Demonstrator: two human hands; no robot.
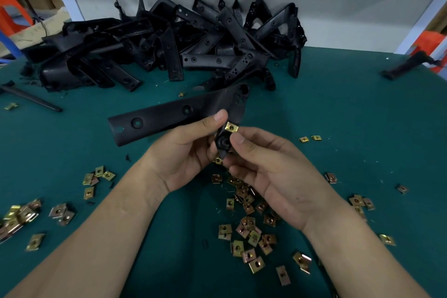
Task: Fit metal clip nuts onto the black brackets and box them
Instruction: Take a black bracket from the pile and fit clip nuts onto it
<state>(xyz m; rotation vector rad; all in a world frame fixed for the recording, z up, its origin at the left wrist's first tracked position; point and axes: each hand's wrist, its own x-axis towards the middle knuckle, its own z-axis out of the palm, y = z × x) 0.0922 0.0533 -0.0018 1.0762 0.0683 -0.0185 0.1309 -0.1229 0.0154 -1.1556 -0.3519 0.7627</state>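
Now, from the head camera, the only view we have, the person holds one black bracket (169,116) in the air above the green worktop (350,104). The left hand (186,150) grips it from below, near the bend, with the fingers curled round the narrow part and the thumb lying on the top face. The right hand (273,172) pinches a small yellow clip nut (231,127) between thumb and forefinger and holds it against the edge of the bracket, just beside the left thumb. I cannot tell whether the nut is already partly on the edge or only touching it.

In my judgement the step in hand is the fitting of a nut onto this bracket. The next move calls for the open side of the clip to be lined up with the edge, then a straight push until its hole sits over a hole of the bracket, while the left hand keeps the part steady. If the nut goes on tilted, it may jam or slip out of the fingers.

Many loose clip nuts (249,232) lie scattered on the worktop under and around the wrists. A big pile of brackets (169,41) waits at the back, against the wall. No box is visible, so the boxing is not yet near.
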